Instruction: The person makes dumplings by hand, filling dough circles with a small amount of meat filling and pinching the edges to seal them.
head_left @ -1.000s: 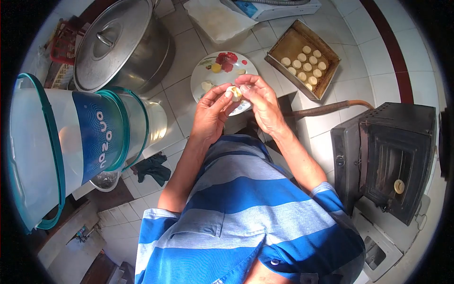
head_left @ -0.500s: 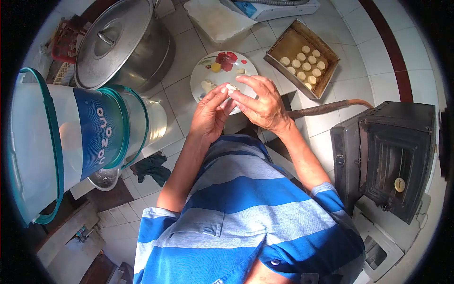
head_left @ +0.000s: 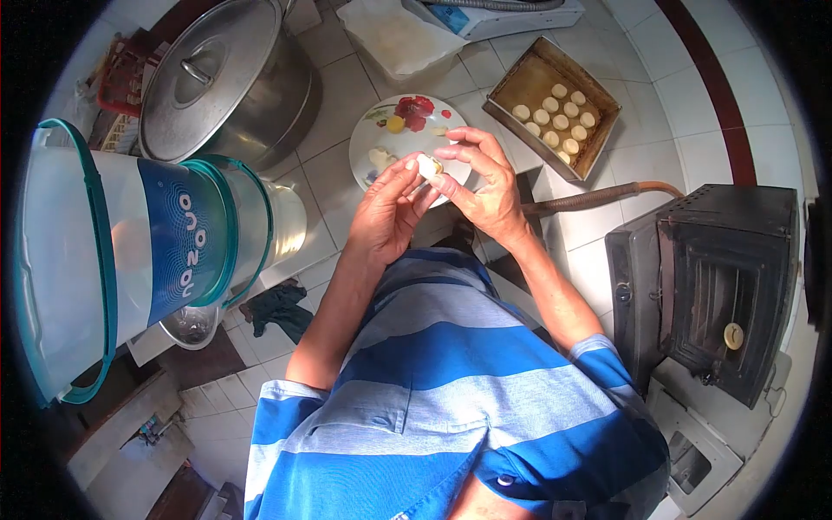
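Note:
A small white dough piece (head_left: 426,165) is pinched between the fingertips of both hands above the near part of a flowered plate (head_left: 364,143). My left hand (head_left: 386,211) grips it from the left, fingers closed on it. My right hand (head_left: 487,192) holds its right side with the thumb, while the other fingers arch above. A yellow ball (head_left: 395,124) and a pale dough lump (head_left: 380,159) lie on the plate. Another pale piece near its right side is partly behind my right fingers.
A metal tray (head_left: 598,156) with several round pale pieces stands right of the plate. A large lidded pot (head_left: 286,104) and a clear bucket (head_left: 121,251) are at left. A black oven (head_left: 719,286) is at right, with a hose (head_left: 589,200) nearby.
The fingers of my right hand have lifted and spread a little. More of the white dough piece now shows between the hands.

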The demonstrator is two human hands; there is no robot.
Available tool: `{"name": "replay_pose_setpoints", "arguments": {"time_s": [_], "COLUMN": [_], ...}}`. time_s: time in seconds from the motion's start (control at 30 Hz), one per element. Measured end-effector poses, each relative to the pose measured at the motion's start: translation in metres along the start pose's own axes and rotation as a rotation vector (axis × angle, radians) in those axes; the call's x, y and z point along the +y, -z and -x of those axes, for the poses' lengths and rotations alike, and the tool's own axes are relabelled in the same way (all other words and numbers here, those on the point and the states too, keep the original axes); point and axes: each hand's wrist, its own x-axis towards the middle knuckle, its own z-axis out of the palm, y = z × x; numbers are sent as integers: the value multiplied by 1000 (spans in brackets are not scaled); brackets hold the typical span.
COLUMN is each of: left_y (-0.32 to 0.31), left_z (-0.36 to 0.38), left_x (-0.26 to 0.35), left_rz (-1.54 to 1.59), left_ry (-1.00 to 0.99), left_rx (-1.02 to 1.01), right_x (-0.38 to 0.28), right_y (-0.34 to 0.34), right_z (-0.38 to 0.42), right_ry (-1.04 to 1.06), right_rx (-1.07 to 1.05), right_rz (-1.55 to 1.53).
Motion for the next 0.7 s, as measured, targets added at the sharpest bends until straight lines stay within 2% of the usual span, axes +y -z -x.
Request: {"name": "replay_pose_setpoints", "arguments": {"time_s": [0.17, 0.23, 0.33, 0.4, 0.43, 0.5, 0.6, 0.7], "left_y": [-6, -4, -1, 0, 1, 0, 0, 2], "left_z": [0, 1, 2, 2, 1, 0, 1, 0], "left_x": [0, -3, -2, -2, -2, -3, -3, -3], "left_rz": [-71, -130, -104, -109, -116, -118, -116, -96], "left_ry": [-60, -90, -93, -83, -71, -60, -44, -25], "left_rx": [-26, 66, 56, 67, 74, 69, 74, 72], "right_x": [9, 4, -2, 4, 5, 6, 10, 14], "right_y": [-8, -8, -3, 4, 7, 14, 15, 13], "right_z": [6, 3, 1, 0, -2, -5, -2, 1], "right_ry": [2, -1, 20, 247, 245, 484, 573, 545], "right_rx": [3, 9, 32, -46, -45, -134, -122, -88], "right_rz": [-15, -20, -12, 107, 110, 385, 454, 401]}}
